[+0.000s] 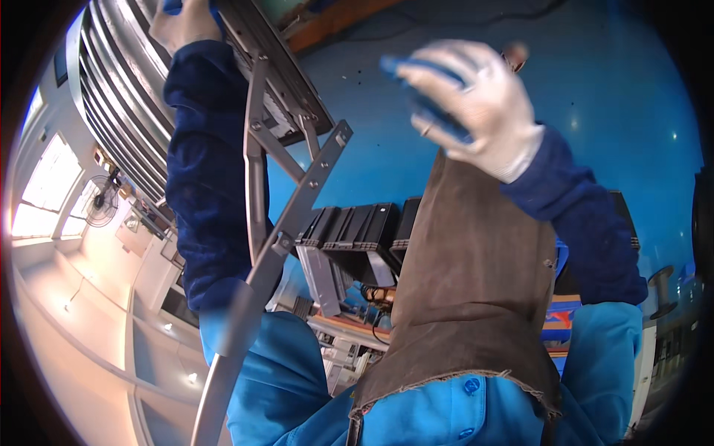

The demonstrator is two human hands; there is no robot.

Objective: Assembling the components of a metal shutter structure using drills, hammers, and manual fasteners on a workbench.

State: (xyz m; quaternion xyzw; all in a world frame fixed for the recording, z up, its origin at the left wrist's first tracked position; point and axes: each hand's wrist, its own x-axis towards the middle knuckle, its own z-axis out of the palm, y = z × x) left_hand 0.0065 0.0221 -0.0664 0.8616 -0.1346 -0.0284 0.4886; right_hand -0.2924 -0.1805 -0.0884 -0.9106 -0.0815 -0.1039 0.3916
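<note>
My left hand (pixel 187 26), in a white and blue glove, is at the upper left beside a long ribbed metal assembly (pixel 123 89). Its fingers run past the picture's top edge, so their grip is hidden. Just right of that forearm, a hinged grey metal linkage (pixel 286 236) with riveted bars joins a dark metal frame (pixel 286 74) and slants down to the lower left. My right hand (pixel 480 108), gloved alike and slightly blurred, hovers over the blue floor. Its fingers are curved and apart, with nothing visible between them.
Black plastic bins (pixel 361 227) stand on the blue floor (pixel 617 111) beyond my brown apron (pixel 476 253). An orange-brown beam (pixel 335 26) lies at the top. A spool (pixel 660 291) stands at the far right; a fan (pixel 103 199) is at the left.
</note>
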